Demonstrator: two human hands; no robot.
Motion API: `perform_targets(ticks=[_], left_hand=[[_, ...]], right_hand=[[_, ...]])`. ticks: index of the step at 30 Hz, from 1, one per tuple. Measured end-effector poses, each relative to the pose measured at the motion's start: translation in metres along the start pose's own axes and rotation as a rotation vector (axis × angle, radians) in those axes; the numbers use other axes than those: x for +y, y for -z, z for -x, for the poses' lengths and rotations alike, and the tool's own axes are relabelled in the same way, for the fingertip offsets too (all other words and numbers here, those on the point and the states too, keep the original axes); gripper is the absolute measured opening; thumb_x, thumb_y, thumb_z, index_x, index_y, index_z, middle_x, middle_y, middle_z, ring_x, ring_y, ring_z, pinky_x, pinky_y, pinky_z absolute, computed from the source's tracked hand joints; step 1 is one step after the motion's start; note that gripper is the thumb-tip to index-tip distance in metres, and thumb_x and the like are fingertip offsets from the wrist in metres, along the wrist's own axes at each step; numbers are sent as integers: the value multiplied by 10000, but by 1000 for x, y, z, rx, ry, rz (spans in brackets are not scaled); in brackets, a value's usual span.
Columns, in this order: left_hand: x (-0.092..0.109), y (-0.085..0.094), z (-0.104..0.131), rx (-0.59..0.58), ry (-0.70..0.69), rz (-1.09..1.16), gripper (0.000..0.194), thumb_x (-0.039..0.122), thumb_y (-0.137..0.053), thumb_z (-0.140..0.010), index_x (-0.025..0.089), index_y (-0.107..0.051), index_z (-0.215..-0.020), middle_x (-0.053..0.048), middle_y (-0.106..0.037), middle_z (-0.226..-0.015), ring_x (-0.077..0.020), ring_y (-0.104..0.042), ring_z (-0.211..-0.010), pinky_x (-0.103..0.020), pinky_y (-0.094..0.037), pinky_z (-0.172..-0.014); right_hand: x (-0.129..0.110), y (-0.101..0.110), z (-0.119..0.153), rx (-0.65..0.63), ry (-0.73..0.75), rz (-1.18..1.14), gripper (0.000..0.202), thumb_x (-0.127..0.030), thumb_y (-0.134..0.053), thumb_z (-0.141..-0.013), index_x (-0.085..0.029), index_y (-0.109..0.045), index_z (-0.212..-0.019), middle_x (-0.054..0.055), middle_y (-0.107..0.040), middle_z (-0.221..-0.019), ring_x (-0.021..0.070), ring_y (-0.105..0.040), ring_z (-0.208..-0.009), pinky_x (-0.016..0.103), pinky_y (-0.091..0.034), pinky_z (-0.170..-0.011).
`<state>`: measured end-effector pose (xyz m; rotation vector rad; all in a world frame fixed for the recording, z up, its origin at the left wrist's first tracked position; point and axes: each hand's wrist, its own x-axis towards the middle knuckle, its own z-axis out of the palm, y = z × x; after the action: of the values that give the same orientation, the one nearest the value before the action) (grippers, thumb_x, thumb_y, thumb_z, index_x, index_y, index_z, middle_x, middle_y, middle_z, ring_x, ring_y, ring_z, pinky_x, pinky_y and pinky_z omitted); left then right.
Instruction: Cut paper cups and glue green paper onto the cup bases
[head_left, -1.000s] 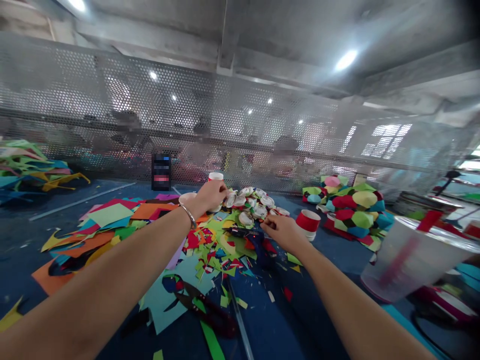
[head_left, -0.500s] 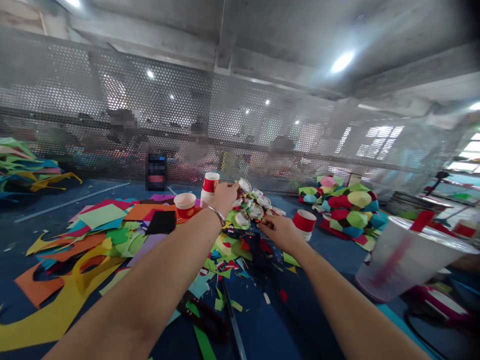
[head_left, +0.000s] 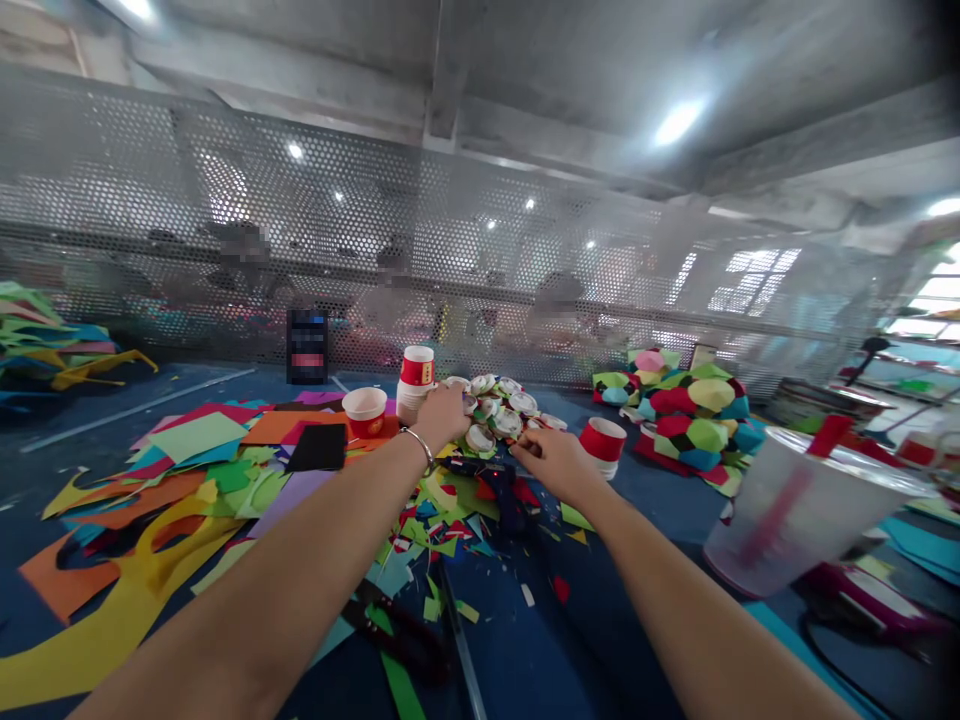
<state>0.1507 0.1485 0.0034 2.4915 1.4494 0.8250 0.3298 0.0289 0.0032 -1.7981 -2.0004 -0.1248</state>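
Observation:
My left hand point(head_left: 444, 414), with a bracelet at the wrist, is at the left edge of a pile of small round white-rimmed paper pieces point(head_left: 501, 408). Its fingertips are largely hidden, so its grip does not show. On the near right side of the pile, my right hand point(head_left: 553, 456) has curled fingers pinched together; anything between them is too small to make out. Just left of my left hand stands a stack of red and white paper cups point(head_left: 417, 378). Another paper cup stack point(head_left: 602, 446) is beside my right hand. A dark glue gun point(head_left: 511, 500) lies below the pile among paper scraps.
Colored paper sheets point(head_left: 196, 437) and cut offcuts cover the left side. One paper cup point(head_left: 365, 412) stands behind them. Scissors point(head_left: 401, 632) lie in front. Right are colorful paper balls point(head_left: 697, 412) and a plastic drink cup point(head_left: 799, 525). A perforated metal screen point(head_left: 360, 220) closes the back.
My left hand has drawn back slightly toward the left edge of the pile, its fingers now lower. My right hand has barely moved. The view has shifted a little.

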Motion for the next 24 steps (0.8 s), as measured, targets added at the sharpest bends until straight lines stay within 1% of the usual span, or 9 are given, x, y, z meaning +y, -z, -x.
perform_targets(ticks=[2,6,10,16,24], left_hand=[[-1,0,3,39,0,-14,338,326,-593,-932,170,-562,-1230,-96,-595,-1233,-238,-622,-1035,-442,-540,-862],[-5,5,1,56,-9,-34,337,326,-594,-932,168,-563,-1227,-95,-598,-1226,-236,-624,-1029,-439,-542,-857],[-9,8,-2,43,-36,-42,330,326,-591,-933,173,-565,-1224,-94,-599,-1225,-233,-625,-1027,-434,-542,-857],[-10,4,2,-1,-86,-41,330,325,-597,-930,176,-567,-1223,-93,-596,-1231,-237,-621,-1039,-436,-539,-863],[-19,1,-11,31,10,99,331,327,-590,-934,167,-565,-1223,-95,-600,-1224,-233,-625,-1024,-438,-543,-856]], right_hand=[[1,-1,0,5,-2,-7,210,-325,-558,-888,-205,-685,-769,21,-695,-714,171,-615,-663,248,-354,-568],[3,-1,0,6,-9,-16,204,-325,-561,-880,-209,-685,-767,18,-687,-696,172,-608,-650,249,-347,-566],[2,0,-1,3,-13,-20,212,-328,-563,-877,-212,-684,-747,21,-681,-684,176,-604,-643,254,-338,-558],[2,0,0,5,-7,-18,198,-323,-564,-876,-212,-678,-759,24,-695,-717,179,-612,-670,253,-355,-580],[3,1,-1,0,-19,-16,215,-345,-561,-878,-209,-662,-746,23,-681,-703,172,-602,-658,248,-352,-573]])
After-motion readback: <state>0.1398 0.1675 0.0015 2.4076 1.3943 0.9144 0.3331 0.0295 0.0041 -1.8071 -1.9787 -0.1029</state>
